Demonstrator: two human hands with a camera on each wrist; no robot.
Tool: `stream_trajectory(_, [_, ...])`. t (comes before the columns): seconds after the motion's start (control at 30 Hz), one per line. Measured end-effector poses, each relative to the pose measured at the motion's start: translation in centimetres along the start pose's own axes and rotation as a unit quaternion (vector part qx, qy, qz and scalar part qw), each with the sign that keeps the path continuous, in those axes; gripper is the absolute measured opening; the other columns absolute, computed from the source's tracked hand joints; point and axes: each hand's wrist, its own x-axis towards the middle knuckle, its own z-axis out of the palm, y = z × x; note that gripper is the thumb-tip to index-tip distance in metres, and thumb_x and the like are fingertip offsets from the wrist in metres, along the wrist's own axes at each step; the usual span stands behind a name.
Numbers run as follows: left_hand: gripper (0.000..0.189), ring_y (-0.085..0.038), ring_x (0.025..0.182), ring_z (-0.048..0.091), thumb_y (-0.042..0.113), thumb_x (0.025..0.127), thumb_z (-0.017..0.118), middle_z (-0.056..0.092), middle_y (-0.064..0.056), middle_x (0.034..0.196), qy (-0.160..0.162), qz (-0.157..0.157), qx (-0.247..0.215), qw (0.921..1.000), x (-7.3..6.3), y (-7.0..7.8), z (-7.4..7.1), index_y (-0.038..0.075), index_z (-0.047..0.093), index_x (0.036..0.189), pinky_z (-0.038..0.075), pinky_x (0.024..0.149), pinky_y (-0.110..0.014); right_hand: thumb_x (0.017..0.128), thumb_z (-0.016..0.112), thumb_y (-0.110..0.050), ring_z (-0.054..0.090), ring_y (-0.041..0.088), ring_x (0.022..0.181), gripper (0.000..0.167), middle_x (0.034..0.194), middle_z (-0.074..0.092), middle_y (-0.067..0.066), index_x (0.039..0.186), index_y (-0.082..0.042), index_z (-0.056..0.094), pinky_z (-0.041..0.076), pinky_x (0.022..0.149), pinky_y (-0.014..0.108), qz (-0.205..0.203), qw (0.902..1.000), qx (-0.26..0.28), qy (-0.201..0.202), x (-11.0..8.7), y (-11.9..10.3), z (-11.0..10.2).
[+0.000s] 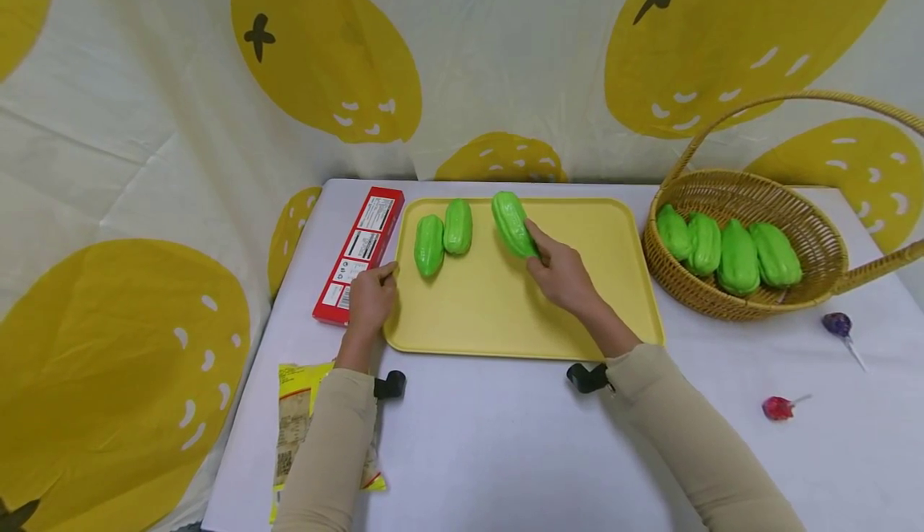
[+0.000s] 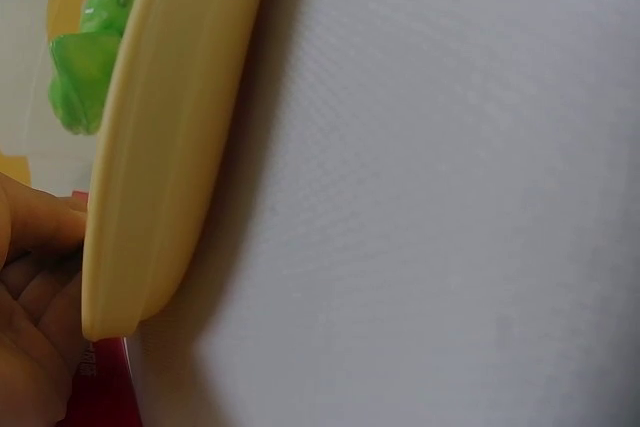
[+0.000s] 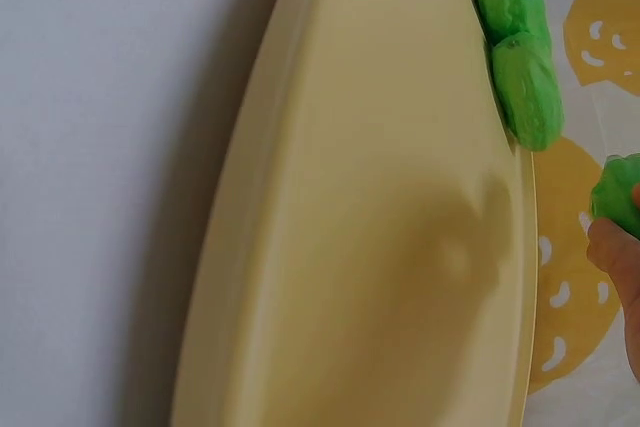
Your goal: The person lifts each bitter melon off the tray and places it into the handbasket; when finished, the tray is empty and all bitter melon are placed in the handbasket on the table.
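My right hand [image 1: 566,275] holds a ridged green fruit [image 1: 511,219] by its lower right side, thumb and fingers about it. The fruit is raised over the yellow tray [image 1: 498,319], and a shadow falls on the tray below. Two like green fruits, one at the left [image 1: 429,245] and one beside it [image 1: 458,227], lie side by side in the tray's upper left part. At the tray's left edge, my left hand [image 1: 371,299] grips the rim; in the left wrist view its fingers [image 2: 45,222] meet the tray's edge [image 2: 150,167].
A wicker basket [image 1: 653,263] with a tall handle stands right of the tray, with several green fruits inside. Left of the tray lies a red box [image 1: 361,251]. A yellow packet [image 1: 292,428] sits under the left forearm. Two lollipops, purple [image 1: 837,324] and red [image 1: 778,408], lie at the right.
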Motion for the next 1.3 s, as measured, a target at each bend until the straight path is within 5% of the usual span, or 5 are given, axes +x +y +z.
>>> stream_trajectory(0.13, [0.037, -0.033, 0.128, 0.060, 0.008, 0.102, 0.054, 0.064, -0.016, 0.141, -0.005, -0.008, -0.008, 0.9999, 0.0, 0.0, 0.0, 0.008, 0.064, 0.137, 0.054, 0.101, -0.045, 0.099, 0.050, -0.004, 0.056, 0.030, 0.124, 0.064, 0.158, 0.043, 0.019, 0.160, -0.012, 0.032, 0.051, 0.093, 0.043, -0.005, 0.9999, -0.010, 0.009, -0.2, 0.1, -0.5])
stream_trajectory(0.3, [0.035, -0.034, 0.126, 0.063, 0.007, 0.101, 0.054, 0.066, -0.017, 0.137, 0.006, 0.010, 0.004, 0.9999, 0.1, -0.2, 0.1, 0.007, 0.066, 0.135, 0.054, 0.101, -0.047, 0.099, 0.051, -0.007, 0.061, 0.029, 0.091, 0.063, 0.147, 0.056, 0.023, 0.160, -0.015, 0.034, 0.050, 0.076, 0.036, -0.014, 0.9987, -0.043, 0.025, -0.5, 0.4, -1.3])
stream_trajectory(0.6, [0.036, -0.032, 0.129, 0.060, 0.009, 0.103, 0.053, 0.063, -0.016, 0.142, -0.009, -0.010, 0.001, 0.9999, 0.0, -0.2, -0.1, 0.009, 0.064, 0.137, 0.053, 0.102, -0.045, 0.100, 0.051, -0.006, 0.042, 0.012, 0.054, 0.061, 0.119, 0.069, 0.028, 0.159, -0.014, 0.035, 0.040, 0.052, 0.025, -0.044, 0.9960, -0.060, 0.049, -1.4, 0.8, -2.7])
stream_trajectory(1.07, [0.037, -0.030, 0.122, 0.060, 0.010, 0.103, 0.053, 0.062, -0.015, 0.143, -0.015, -0.014, -0.003, 0.9998, 0.0, 0.0, 0.0, 0.009, 0.063, 0.139, 0.053, 0.098, -0.042, 0.100, 0.051, -0.004, 0.052, 0.021, 0.067, 0.060, 0.150, 0.051, 0.024, 0.158, -0.011, 0.037, 0.042, 0.058, 0.020, -0.052, 0.9925, -0.072, 0.083, -2.7, 1.2, -4.5])
stream_trajectory(1.3, [0.038, -0.030, 0.120, 0.059, 0.011, 0.104, 0.053, 0.062, -0.014, 0.145, -0.020, -0.025, -0.004, 0.9995, 0.1, 0.0, 0.0, 0.011, 0.061, 0.141, 0.052, 0.093, -0.039, 0.101, 0.052, -0.005, 0.045, 0.007, 0.054, 0.059, 0.148, 0.053, 0.027, 0.158, -0.011, 0.037, 0.041, 0.053, 0.018, -0.051, 0.9906, -0.073, 0.104, -3.6, 2.0, -6.4])
